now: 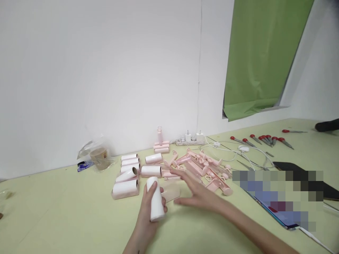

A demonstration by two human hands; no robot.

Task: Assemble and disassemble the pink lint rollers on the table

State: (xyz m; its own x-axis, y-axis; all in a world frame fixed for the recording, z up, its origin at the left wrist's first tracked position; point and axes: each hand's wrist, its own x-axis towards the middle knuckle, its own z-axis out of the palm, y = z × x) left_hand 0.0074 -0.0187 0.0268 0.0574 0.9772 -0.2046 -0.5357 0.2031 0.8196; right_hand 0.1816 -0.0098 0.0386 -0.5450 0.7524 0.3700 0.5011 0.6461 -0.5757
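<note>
My left hand (147, 215) is wrapped round a white paper roll (155, 199), held upright just above the yellow-green table (66, 211). My right hand (197, 192) reaches left over the table with fingers stretched out and apart, its fingertips near a clear plastic cover (171, 192) lying flat beside the roll. Behind them lie several white rolls (129, 164), some seated in pink holders (124, 194). A heap of pink handles (206, 167) lies just beyond my right hand.
A white wall runs along the table's back edge. A crumpled plastic bag (96, 155) lies at the left, a power strip with chargers (189, 141) and white cables in the middle, red-handled screwdrivers (265, 139) at the right. A phone (278, 210) lies at the right front.
</note>
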